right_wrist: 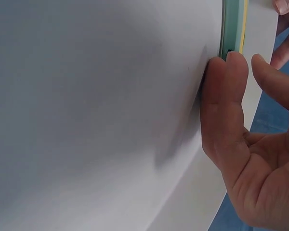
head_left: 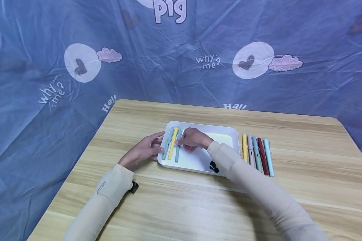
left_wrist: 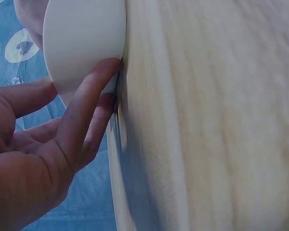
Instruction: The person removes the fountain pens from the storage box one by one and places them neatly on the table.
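Note:
A white tray (head_left: 199, 166) lies on the table, three capped pens side by side at its left end: a pale teal pen (head_left: 166, 152), a yellow pen (head_left: 170, 154) and a darker teal pen (head_left: 177, 155). My left hand (head_left: 143, 150) holds the tray's left end, one digit at the rim and other fingertips low on its outer wall in the left wrist view. Over the tray, my right hand (head_left: 196, 138) has two fingertips (right_wrist: 237, 62) against the end of the teal pen (right_wrist: 229, 29), its thumb standing apart. It partly covers that pen in the head view.
Right of the tray, several pens lie in a row on the wooden table (head_left: 181, 204): a yellow pen (head_left: 244, 145), a lilac pen (head_left: 251, 150), a teal pen (head_left: 256, 154), a dark red pen (head_left: 262, 155) and a light blue pen (head_left: 268, 157). A blue printed curtain (head_left: 169, 73) hangs behind.

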`<state>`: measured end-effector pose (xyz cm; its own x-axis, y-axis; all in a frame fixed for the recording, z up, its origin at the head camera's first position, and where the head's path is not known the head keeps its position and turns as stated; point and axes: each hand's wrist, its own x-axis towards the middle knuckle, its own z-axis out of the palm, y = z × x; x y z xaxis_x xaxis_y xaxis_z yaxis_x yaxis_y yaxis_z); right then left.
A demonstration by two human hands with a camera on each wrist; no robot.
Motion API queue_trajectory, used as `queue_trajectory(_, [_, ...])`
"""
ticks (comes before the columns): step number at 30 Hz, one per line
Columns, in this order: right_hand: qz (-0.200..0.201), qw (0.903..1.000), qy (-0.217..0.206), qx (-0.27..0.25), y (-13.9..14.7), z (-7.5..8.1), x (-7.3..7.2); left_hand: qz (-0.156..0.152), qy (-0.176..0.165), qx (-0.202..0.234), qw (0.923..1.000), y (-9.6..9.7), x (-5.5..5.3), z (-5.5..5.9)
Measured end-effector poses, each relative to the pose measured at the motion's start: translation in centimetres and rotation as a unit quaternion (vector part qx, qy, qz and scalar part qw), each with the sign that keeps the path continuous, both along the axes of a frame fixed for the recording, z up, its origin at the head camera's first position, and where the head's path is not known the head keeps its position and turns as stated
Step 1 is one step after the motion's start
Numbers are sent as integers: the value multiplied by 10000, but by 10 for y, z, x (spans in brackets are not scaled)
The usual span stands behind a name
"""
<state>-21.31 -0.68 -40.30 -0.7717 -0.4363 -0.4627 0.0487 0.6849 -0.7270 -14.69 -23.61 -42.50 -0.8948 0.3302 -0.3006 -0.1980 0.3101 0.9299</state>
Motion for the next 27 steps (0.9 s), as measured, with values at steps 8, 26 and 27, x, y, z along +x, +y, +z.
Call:
queue_trajectory(8, [76,9994,217,276,-4,-5,-3,28,-14,0,10000,1,0,0])
queue_trajectory(26, [-140,9992,198,322,12,-1,-2,89,-39,52,9999,2,-1,1])
queue_trajectory(27, [-174,9992,175,309,14,-2,-2,90,-42,59,9999,3,-1,1])
